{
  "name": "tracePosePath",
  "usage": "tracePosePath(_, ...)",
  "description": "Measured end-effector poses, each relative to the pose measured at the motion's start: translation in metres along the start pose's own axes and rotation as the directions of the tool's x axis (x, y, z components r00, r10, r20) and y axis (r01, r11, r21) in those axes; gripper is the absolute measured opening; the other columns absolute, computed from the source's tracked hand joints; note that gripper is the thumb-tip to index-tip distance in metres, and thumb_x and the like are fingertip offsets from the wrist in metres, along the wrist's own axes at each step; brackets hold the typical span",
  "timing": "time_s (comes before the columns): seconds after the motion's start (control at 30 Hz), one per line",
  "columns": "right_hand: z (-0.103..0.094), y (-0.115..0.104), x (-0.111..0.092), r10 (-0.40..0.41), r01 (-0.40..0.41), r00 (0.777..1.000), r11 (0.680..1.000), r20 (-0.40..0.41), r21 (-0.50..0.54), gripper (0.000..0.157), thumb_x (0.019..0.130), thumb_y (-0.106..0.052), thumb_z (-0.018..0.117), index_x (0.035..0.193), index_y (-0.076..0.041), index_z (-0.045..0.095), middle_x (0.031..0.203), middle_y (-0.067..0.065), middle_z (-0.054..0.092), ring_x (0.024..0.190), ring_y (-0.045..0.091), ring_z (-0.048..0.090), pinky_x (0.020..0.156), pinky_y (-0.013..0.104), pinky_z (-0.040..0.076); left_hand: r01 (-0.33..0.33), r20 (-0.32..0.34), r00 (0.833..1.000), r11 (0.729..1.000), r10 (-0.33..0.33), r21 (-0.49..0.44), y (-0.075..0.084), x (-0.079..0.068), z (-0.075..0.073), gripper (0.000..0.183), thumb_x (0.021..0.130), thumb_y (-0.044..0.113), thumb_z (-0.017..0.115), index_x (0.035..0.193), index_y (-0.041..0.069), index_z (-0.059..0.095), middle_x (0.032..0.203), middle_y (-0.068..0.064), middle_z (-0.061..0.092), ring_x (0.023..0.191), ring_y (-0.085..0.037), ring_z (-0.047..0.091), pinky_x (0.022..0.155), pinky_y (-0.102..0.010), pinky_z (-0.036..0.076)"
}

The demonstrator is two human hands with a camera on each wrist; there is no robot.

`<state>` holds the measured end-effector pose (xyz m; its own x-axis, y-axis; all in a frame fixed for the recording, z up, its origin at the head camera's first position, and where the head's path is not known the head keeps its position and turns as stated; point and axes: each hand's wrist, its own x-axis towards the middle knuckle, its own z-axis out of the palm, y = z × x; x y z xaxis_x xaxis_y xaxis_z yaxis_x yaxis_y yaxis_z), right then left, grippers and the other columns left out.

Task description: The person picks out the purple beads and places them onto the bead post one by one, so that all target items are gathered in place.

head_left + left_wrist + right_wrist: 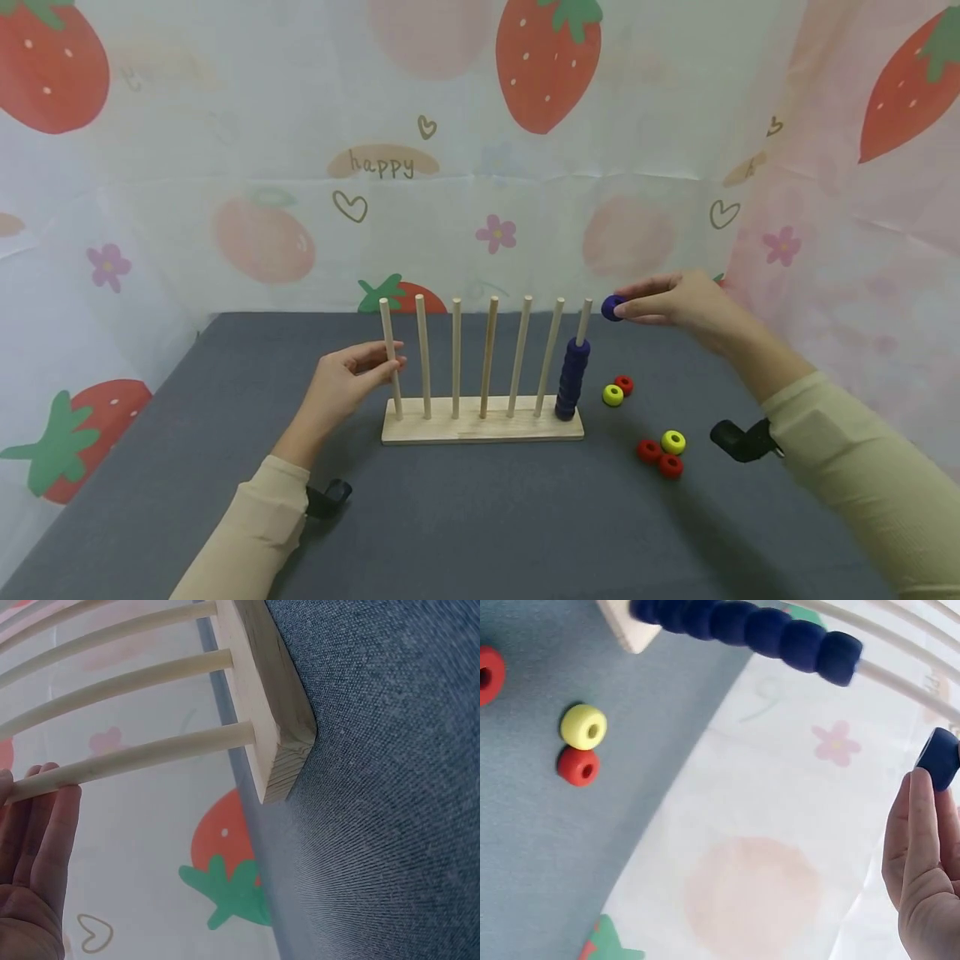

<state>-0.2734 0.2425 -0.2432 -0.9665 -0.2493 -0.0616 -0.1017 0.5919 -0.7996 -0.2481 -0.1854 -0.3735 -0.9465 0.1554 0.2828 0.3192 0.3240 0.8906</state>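
A wooden peg rack with a pale base [480, 430] and a row of upright pegs stands on the dark table. My left hand [341, 382] holds the leftmost peg [150, 755] near its upper part, between thumb and fingers. On the rightmost peg [585, 318] is a stack of dark blue beads [572, 379], its top part bare. My right hand [686, 307] pinches another blue bead [936, 756] by its side, just right of that peg's tip and apart from it. The other pegs carry no beads.
Right of the rack lie a yellow bead [612, 395] touching a red bead [624, 384]. Nearer me, another yellow bead [673, 442] lies beside two red beads [671, 466]. A strawberry-print cloth [465, 217] hangs behind the grey-blue table [450, 517].
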Motion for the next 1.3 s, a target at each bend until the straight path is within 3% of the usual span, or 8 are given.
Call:
tracePosePath(0.27,-0.002,-0.015,0.001,-0.008,0.007,1.0,0.998,0.013,0.059,0.055,0.09,-0.036,0.074,0.131,-0.002,0.062,0.112,-0.01,0.069,0.105,0.004,0.066,0.103,0.024,0.052,-0.004,0.006,1.0,1.0,0.004,0.009,-0.001,0.001,0.001,0.037,0.096,0.018,0.067,0.13,0.004,0.065,0.12,-0.024,0.07,0.097,0.001,0.07,0.088,-0.029,0.061)
tracePosePath(0.47,0.002,-0.026,0.003,-0.044,0.043,0.999,0.998,0.018,0.038,0.051,0.09,-0.036,0.074,0.129,-0.003,0.065,0.117,-0.003,0.07,0.11,0.011,0.064,0.11,0.037,0.049,0.001,-0.001,1.0,1.0,-0.001,0.001,-0.003,-0.002,0.002,0.036,0.097,0.017,0.066,0.13,0.004,0.065,0.12,-0.023,0.07,0.099,-0.003,0.071,0.09,-0.035,0.061)
tracePosePath(0.73,0.007,-0.026,0.006,-0.07,0.07,0.997,0.998,0.031,0.0,0.047,0.091,-0.03,0.074,0.126,0.0,0.066,0.11,-0.002,0.072,0.103,0.011,0.066,0.095,0.023,0.057,-0.014,0.017,1.0,1.0,0.014,0.002,-0.003,-0.001,0.003,0.036,0.096,0.019,0.068,0.129,0.004,0.066,0.121,-0.021,0.07,0.101,-0.007,0.072,0.088,-0.031,0.062)
tracePosePath(0.97,0.017,-0.017,0.011,-0.066,0.067,0.997,0.997,0.04,-0.025,0.045,0.087,-0.028,0.079,0.122,-0.002,0.069,0.105,-0.004,0.075,0.1,0.01,0.068,0.098,0.031,0.057,-0.025,0.017,1.0,1.0,0.025,-0.009,-0.001,0.0,0.005,0.036,0.096,0.017,0.067,0.129,0.003,0.065,0.121,-0.025,0.069,0.1,-0.008,0.072,0.088,-0.032,0.062)
tracePosePath(1.17,0.02,-0.001,0.013,-0.059,0.06,0.997,0.998,0.057,-0.028,0.048,0.09,-0.03,0.075,0.13,-0.005,0.065,0.127,0.009,0.07,0.111,0.017,0.068,0.105,0.04,0.053,0.002,0.02,1.0,1.0,-0.003,0.019,-0.001,-0.002,-0.001,0.037,0.095,0.02,0.069,0.129,0.006,0.066,0.119,-0.021,0.071,0.096,0.0,0.07,0.088,-0.033,0.062)
tracePosePath(1.3,0.012,0.018,0.013,-0.008,0.009,0.999,1.0,0.035,-0.03,0.051,0.096,-0.035,0.067,0.136,-0.004,0.06,0.14,0.017,0.06,0.125,0.027,0.062,0.108,0.04,0.05,0.047,0.101,0.993,0.99,-0.061,0.132,0.005,0.001,-0.017,0.039,0.094,0.025,0.07,0.13,0.009,0.066,0.121,-0.015,0.072,0.106,-0.013,0.07,0.094,-0.039,0.06)
